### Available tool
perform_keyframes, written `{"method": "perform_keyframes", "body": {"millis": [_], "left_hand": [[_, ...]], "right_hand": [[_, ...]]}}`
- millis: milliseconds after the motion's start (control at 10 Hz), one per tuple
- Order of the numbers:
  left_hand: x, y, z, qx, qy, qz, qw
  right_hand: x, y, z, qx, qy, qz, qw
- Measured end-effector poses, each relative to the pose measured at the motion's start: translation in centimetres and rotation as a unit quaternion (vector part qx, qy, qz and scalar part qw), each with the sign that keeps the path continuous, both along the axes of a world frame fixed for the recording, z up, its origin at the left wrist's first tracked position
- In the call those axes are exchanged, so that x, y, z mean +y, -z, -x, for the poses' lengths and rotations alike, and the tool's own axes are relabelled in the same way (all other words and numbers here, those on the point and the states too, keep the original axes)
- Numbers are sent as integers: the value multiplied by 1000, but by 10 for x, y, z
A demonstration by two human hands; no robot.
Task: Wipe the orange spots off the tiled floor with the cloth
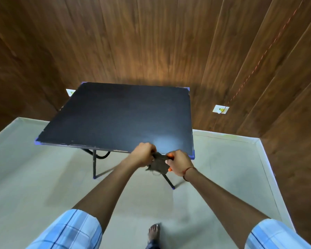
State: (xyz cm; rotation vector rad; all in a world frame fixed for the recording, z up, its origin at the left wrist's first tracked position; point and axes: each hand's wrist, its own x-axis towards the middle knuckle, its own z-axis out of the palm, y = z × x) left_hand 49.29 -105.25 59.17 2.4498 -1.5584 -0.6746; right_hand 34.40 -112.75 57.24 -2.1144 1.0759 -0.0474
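Cloth (159,163), dark and bunched, is hanging in the air between both hands at the near edge of the black table (115,115); left hand (143,155) and right hand (180,163) are each clenching a side of it; tiled floor (43,186) is showing no orange spots, so wiping seems finished or not begun.

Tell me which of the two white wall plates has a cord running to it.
The wall plate right of the table: a reddish cord runs down the panelling to it. The other plate, at the table's far left corner, shows none.
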Motion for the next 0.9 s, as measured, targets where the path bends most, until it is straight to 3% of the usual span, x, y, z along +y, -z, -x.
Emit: {"method": "perform_keyframes", "body": {"millis": [100,200,300,400,500,700,900], "left_hand": [[-43,24,-43,48,-56,70,995],[-60,50,-65,85,-41,83,992],[-55,91,-70,143,30,-34,989],[-49,120,-70,64,86,-113,988],[-51,125,-63,27,99,-100,990],[-54,116,-57,37,79,-109,990],[-26,88,-35,31,34,-7,999]], "right_hand": [[-33,20,-45,-49,63,66,995],[-49,39,-58,-48,46,73,995],[-53,77,-50,106,-87,53,989],[-59,100,-43,215,-133,55,966],[-64,102,-48,215,-141,94,962],[-62,88,-48,240,-148,98,954],[-35,57,-18,146,-35,57,987]]}}
